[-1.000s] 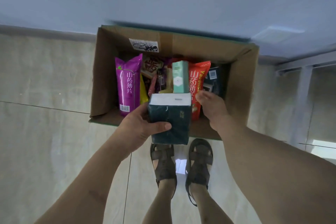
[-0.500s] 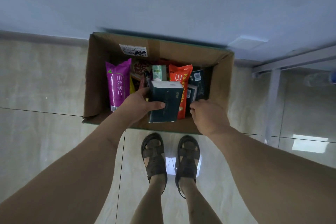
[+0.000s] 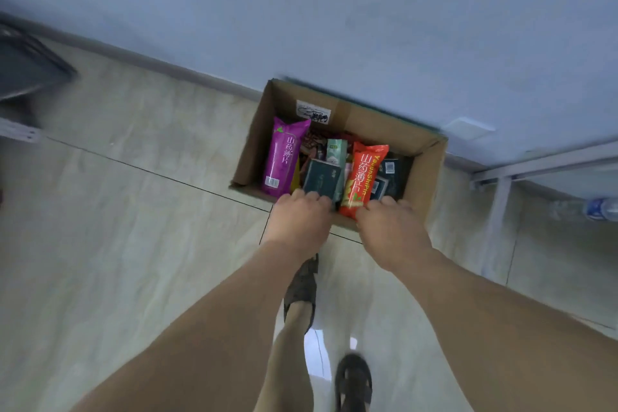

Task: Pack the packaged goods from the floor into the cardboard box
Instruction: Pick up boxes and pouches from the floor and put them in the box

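Note:
The cardboard box [image 3: 431, 170] stands open on the tiled floor against the blue wall. Inside stand a purple bag [image 3: 284, 157], an orange bag [image 3: 363, 177], a light green carton [image 3: 336, 150], dark packs [image 3: 389, 174] and a dark green pack [image 3: 321, 179]. My left hand [image 3: 301, 217] reaches over the box's near wall, its fingers curled down over the near end of the dark green pack. To its right, my right hand [image 3: 391, 224] curls its fingers over the box's near rim beside the orange bag. Both hands' fingertips are hidden inside the box.
A white metal frame [image 3: 501, 184] stands to the right of the box, with a water bottle [image 3: 598, 207] lying beyond it. A dark object [image 3: 30, 70] sits at the far left. My sandalled feet [image 3: 352, 378] are behind the box.
My left hand has lowered the dark green pack into the box between the purple and orange bags. My right hand moved onto the near rim. The view has tilted and my feet have shifted.

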